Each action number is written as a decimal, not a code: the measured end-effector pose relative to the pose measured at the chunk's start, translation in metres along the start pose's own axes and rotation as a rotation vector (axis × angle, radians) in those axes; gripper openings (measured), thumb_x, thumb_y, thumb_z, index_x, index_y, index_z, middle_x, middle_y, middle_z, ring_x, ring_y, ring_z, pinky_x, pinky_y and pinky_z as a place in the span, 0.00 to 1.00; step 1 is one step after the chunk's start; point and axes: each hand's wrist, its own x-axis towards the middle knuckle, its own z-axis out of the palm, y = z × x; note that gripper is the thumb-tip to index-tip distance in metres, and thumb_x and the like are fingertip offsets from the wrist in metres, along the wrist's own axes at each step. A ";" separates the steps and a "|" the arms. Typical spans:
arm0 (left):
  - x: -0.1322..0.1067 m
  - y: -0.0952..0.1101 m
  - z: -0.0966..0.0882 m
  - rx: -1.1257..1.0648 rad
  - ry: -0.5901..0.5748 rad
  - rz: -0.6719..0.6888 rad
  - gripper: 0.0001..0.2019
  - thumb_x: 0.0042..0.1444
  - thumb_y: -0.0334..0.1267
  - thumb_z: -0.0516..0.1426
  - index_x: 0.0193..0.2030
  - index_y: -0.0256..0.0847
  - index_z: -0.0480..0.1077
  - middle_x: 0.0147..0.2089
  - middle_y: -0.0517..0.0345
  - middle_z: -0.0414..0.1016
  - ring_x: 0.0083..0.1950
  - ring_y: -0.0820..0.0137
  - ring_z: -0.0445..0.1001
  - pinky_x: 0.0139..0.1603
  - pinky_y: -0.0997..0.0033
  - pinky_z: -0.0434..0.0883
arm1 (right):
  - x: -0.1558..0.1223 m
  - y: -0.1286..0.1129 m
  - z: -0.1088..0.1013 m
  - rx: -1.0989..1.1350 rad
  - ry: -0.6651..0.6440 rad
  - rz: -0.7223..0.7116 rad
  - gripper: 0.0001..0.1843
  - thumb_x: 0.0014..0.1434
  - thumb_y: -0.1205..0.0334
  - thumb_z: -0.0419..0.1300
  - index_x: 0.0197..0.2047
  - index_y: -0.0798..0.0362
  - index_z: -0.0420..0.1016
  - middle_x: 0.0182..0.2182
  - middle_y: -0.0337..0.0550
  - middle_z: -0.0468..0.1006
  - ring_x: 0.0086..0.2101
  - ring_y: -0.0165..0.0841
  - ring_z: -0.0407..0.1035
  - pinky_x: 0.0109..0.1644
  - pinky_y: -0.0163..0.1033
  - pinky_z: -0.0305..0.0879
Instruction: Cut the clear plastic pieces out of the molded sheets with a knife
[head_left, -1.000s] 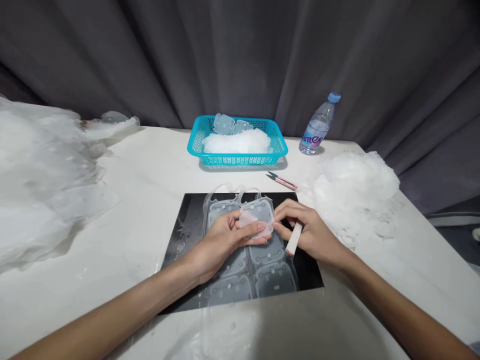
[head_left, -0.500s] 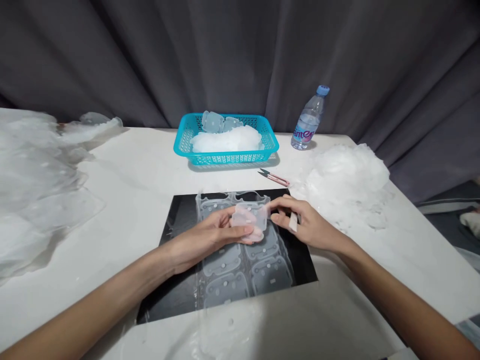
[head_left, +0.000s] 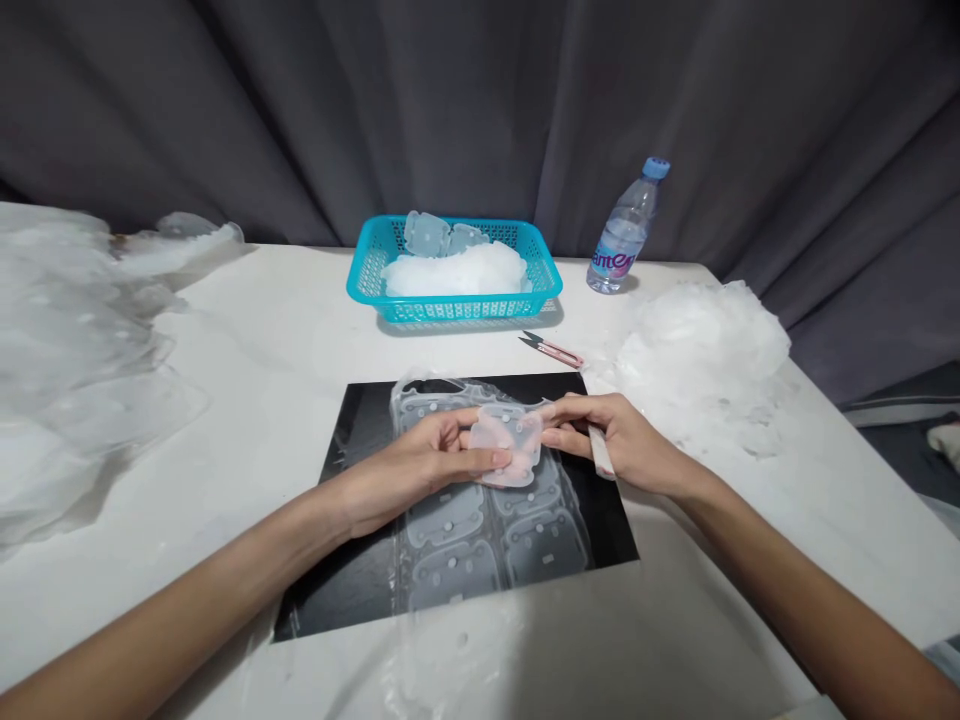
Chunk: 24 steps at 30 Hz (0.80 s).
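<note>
**Clear-frosted plastic piece [head_left: 514, 428] held between two hands over a black mat**

Nearest is the white table [head_left: 637, 640], its front part shaded on the right. The near end of a transparent moulded sheet [head_left: 454, 570] runs over it, past the edge of the black mat [head_left: 337, 592]. Most of the sheet lies on the mat, its rounded-square shapes set in two columns.

Above the sheet, the frosted piece sits in the left hand [head_left: 431, 455], the thumb pressed on its face and the fingers behind, showing through it. The right hand [head_left: 626, 440] has its index finger and thumb close together at the piece's right edge; whether they pinch it I cannot tell. Its other fingers curl in, keeping a slim pale tool [head_left: 601, 455] against the palm.

Beyond the mat lie pink-handled snips [head_left: 559, 352], blades pointing left. To their right is a white, cloudy heap [head_left: 705, 350]; a larger translucent heap [head_left: 67, 380] covers the table's left side.

Farther back, a turquoise basket [head_left: 457, 301] holds a white stack [head_left: 454, 272] and a couple of frosted pieces [head_left: 427, 235] behind it. A blue-capped bottle [head_left: 622, 235] stands to its right. A dark grey curtain [head_left: 420, 100] hangs behind everything.
</note>
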 end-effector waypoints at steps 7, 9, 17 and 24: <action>0.001 -0.004 -0.007 -0.047 0.018 -0.011 0.18 0.56 0.36 0.70 0.53 0.39 0.79 0.47 0.52 0.84 0.48 0.67 0.79 0.54 0.69 0.71 | -0.001 0.000 0.007 -0.076 0.040 0.008 0.13 0.68 0.56 0.65 0.53 0.46 0.86 0.35 0.40 0.78 0.34 0.31 0.68 0.41 0.38 0.66; 0.001 -0.005 -0.009 -0.062 0.020 -0.020 0.17 0.55 0.35 0.70 0.51 0.38 0.79 0.49 0.51 0.83 0.48 0.66 0.79 0.54 0.68 0.71 | -0.002 -0.001 0.010 -0.112 0.057 -0.001 0.12 0.69 0.56 0.64 0.52 0.46 0.86 0.35 0.41 0.78 0.35 0.33 0.68 0.41 0.39 0.66; -0.001 -0.006 -0.006 -0.065 -0.003 0.011 0.15 0.58 0.41 0.70 0.50 0.37 0.81 0.47 0.51 0.83 0.44 0.68 0.78 0.48 0.72 0.72 | -0.005 -0.002 0.020 -0.066 0.088 -0.015 0.12 0.69 0.54 0.64 0.50 0.48 0.85 0.36 0.42 0.79 0.37 0.35 0.70 0.42 0.40 0.67; 0.000 -0.016 0.000 -0.006 0.108 0.085 0.14 0.60 0.46 0.69 0.39 0.35 0.81 0.36 0.54 0.82 0.35 0.71 0.76 0.37 0.75 0.70 | -0.010 0.002 0.031 -0.295 0.161 -0.096 0.11 0.72 0.57 0.60 0.50 0.48 0.84 0.34 0.43 0.76 0.37 0.36 0.70 0.41 0.41 0.67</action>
